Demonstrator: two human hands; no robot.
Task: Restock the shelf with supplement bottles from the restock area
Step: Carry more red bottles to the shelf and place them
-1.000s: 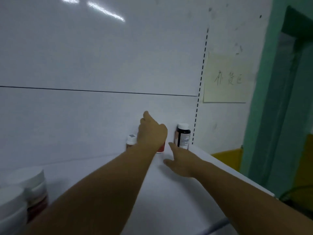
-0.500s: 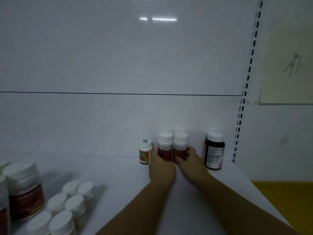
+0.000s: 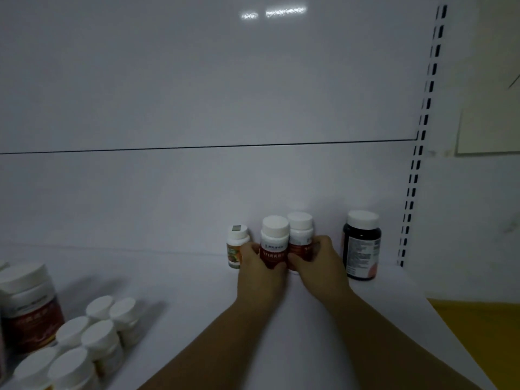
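Two red-labelled supplement bottles with white caps stand side by side near the back of the white shelf (image 3: 309,319). My left hand (image 3: 260,273) grips the left red bottle (image 3: 274,240). My right hand (image 3: 319,261) grips the right red bottle (image 3: 300,235). A small bottle with an orange-green label (image 3: 236,247) stands just left of my left hand. A dark bottle with a white cap (image 3: 361,244) stands to the right, apart from my right hand.
A cluster of several white-capped small bottles (image 3: 92,333) sits at the front left, with a large red-labelled jar (image 3: 29,305) behind them. A slotted upright (image 3: 419,153) bounds the shelf on the right. A yellow surface (image 3: 478,327) lies beyond the shelf's right edge.
The view has turned left and drawn closer. Both hands, which reached toward the back a second ago, now hold the two red bottles together, lifted or shifted slightly since half a second ago.
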